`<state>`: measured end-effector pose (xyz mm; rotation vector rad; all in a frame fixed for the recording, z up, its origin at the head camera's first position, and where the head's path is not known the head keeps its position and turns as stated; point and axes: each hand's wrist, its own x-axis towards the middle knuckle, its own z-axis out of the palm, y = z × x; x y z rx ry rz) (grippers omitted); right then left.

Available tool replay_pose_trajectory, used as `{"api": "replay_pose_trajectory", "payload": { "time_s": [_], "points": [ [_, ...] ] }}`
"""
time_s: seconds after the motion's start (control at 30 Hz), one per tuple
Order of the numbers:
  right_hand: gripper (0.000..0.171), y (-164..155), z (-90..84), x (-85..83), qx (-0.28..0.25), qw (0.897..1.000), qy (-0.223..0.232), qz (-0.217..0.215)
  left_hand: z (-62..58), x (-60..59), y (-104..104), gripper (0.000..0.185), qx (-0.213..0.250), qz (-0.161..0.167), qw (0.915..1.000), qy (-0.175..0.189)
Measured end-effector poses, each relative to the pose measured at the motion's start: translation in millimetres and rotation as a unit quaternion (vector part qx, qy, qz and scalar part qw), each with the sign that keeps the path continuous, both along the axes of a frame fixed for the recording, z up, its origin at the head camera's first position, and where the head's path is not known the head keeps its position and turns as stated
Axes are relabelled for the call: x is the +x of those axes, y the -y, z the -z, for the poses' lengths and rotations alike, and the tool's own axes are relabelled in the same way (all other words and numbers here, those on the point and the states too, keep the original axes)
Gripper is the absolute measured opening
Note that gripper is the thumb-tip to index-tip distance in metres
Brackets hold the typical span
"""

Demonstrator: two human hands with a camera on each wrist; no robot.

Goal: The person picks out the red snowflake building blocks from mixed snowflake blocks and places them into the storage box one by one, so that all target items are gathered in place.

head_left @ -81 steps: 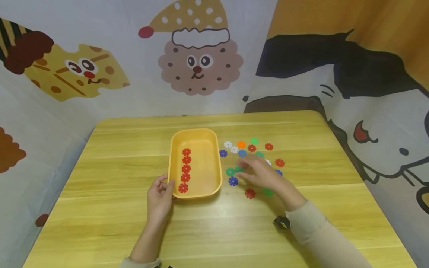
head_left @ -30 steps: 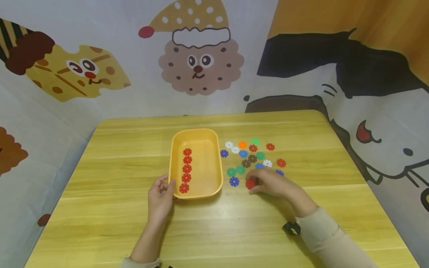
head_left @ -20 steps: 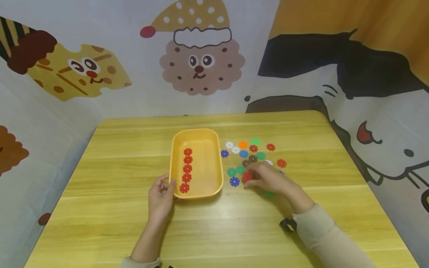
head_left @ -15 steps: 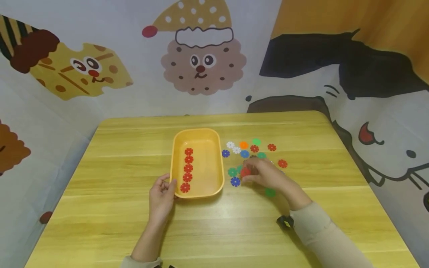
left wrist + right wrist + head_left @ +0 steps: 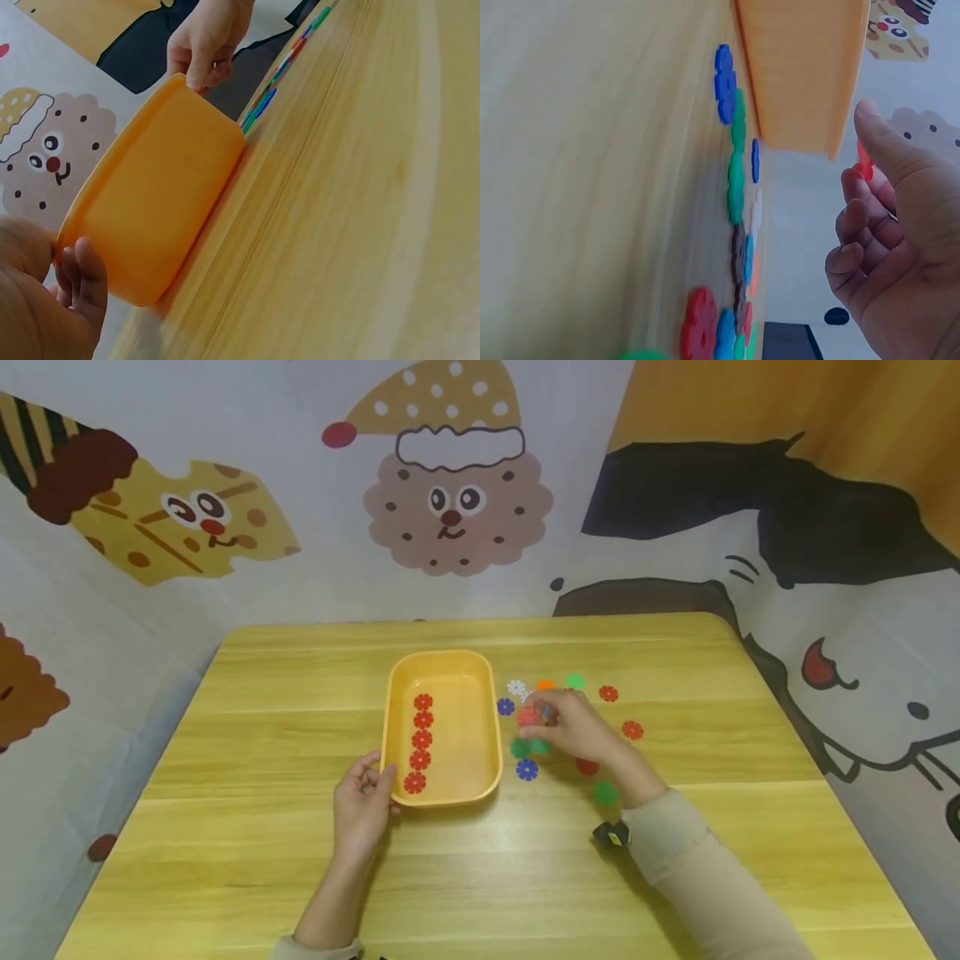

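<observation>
Pinching a red flower disc [image 5: 527, 716] between thumb and fingertips, our right hand [image 5: 573, 727] lifts it just right of the orange tray [image 5: 442, 793], above the loose discs [image 5: 527, 769] scattered on the tabletop [image 5: 262, 860]. Our left hand [image 5: 362, 806] grips the tray's near-left corner. We judge the disc light, stiff, thin plastic, best held by its edges.
</observation>
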<state>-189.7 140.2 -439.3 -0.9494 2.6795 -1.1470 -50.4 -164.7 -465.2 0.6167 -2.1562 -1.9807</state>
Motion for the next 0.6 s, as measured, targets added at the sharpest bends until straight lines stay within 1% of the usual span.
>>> {"api": "replay_pose_trajectory", "payload": {
  "time_s": [0.2,0.33,0.47,0.6],
  "points": [
    [0.042,12,-1.0,-1.3,-0.011,1.000,-0.012,0.027,0.1,-0.7,0,0.034,0.004,0.011,0.9999,-0.012],
    [0.044,22,-0.3,-4.4,-0.021,0.998,-0.023,0.049,-0.3,-0.5,0,0.034,0.003,0.011,0.9999,-0.012],
    [0.045,35,-0.9,-9.5,-0.035,0.997,-0.023,0.064,-1.0,0.2,0,0.033,-0.001,0.008,0.9999,-0.008],
    [0.040,48,-3.1,-15.0,-0.046,0.997,-0.024,0.062,-0.4,0.5,1,0.033,0.002,0.005,1.0000,-0.007]
  ]
}}
